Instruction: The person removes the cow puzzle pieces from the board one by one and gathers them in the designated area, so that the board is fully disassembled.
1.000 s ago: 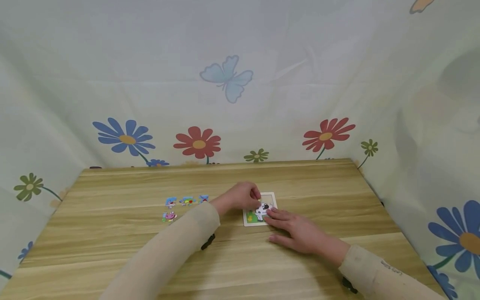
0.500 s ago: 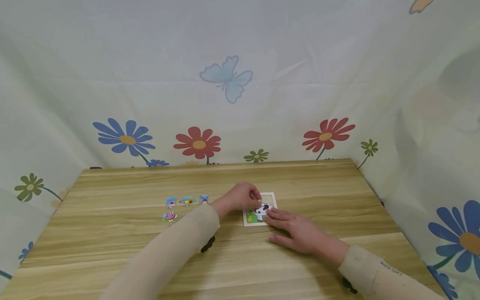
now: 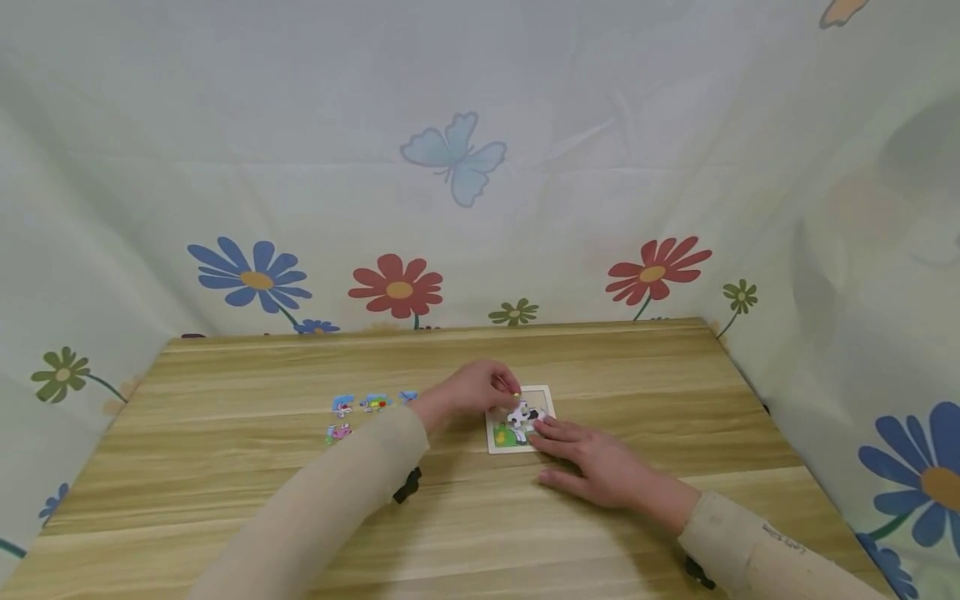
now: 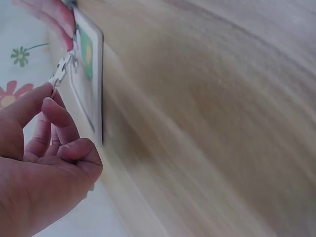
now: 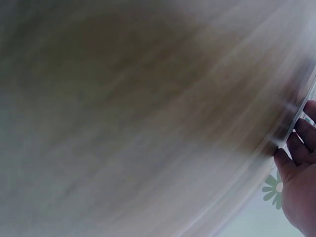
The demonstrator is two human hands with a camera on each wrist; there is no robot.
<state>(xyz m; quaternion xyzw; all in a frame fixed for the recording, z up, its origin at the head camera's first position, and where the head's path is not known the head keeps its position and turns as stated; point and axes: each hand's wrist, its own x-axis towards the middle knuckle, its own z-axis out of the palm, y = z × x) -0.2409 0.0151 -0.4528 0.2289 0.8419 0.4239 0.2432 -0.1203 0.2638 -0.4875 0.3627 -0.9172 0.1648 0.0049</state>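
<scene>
A small square puzzle board (image 3: 510, 450) with a pale rim lies on the table, bearing a partly assembled cow picture on green. My left hand (image 3: 476, 387) is over the board's left side. Its thumb and forefinger pinch a white puzzle piece with dark marks (image 4: 60, 70), which is tilted up from the board in the left wrist view. My right hand (image 3: 596, 465) rests at the board's lower right corner, its fingers extended onto the picture. In the right wrist view only part of the right hand (image 5: 301, 173) shows, at the right edge.
Left of the board lie loose puzzle pieces: a blue-and-white one (image 3: 342, 405), a colourful one (image 3: 375, 402), a blue one (image 3: 408, 396) and a pink one (image 3: 339, 432), the last partly behind the left sleeve. A flowered cloth (image 3: 465, 233) hangs behind the wooden table (image 3: 630, 367).
My left hand has drawn slightly left and up, and the white piece in its fingers now shows more. The right hand has stayed in place on the board.
</scene>
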